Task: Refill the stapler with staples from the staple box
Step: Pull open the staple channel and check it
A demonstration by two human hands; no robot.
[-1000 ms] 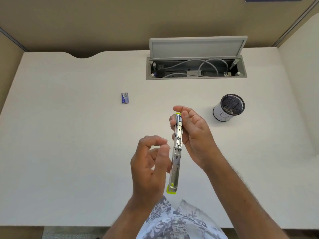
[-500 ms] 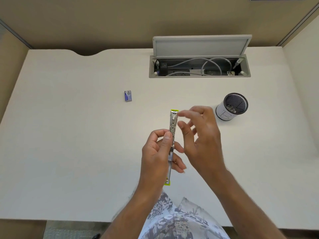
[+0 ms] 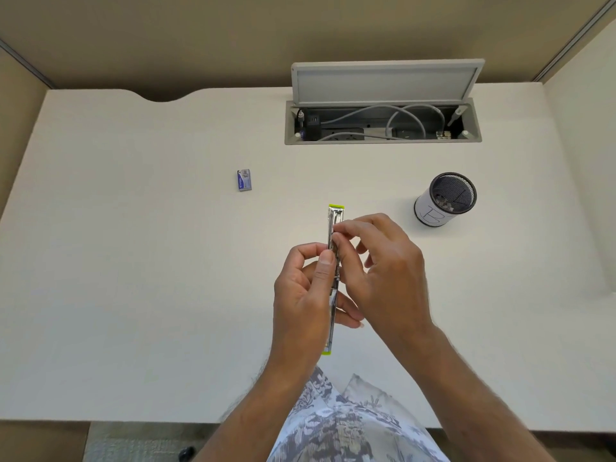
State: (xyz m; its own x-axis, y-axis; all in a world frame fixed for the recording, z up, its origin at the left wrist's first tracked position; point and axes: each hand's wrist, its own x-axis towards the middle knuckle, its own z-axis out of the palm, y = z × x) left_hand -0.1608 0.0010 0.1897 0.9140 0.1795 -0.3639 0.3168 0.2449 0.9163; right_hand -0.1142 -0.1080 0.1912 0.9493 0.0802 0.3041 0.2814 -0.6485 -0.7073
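Opened stapler (image 3: 334,228) held lengthwise above desk — small blue staple box (image 3: 244,180) lies apart.

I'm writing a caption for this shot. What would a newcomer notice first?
First, both hands at centre: the left hand grips an opened stapler with lime-green ends while the right hand works at its metal channel. Then the small blue staple box lying alone up-left, and the mesh cup at right.

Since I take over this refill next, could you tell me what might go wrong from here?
1. The stapler is held in mid-air by the left hand alone, so it could slip as the right hand works at its rail.
2. The staple box lies out of easy reach to the left; fetching it probably means letting go with one hand.
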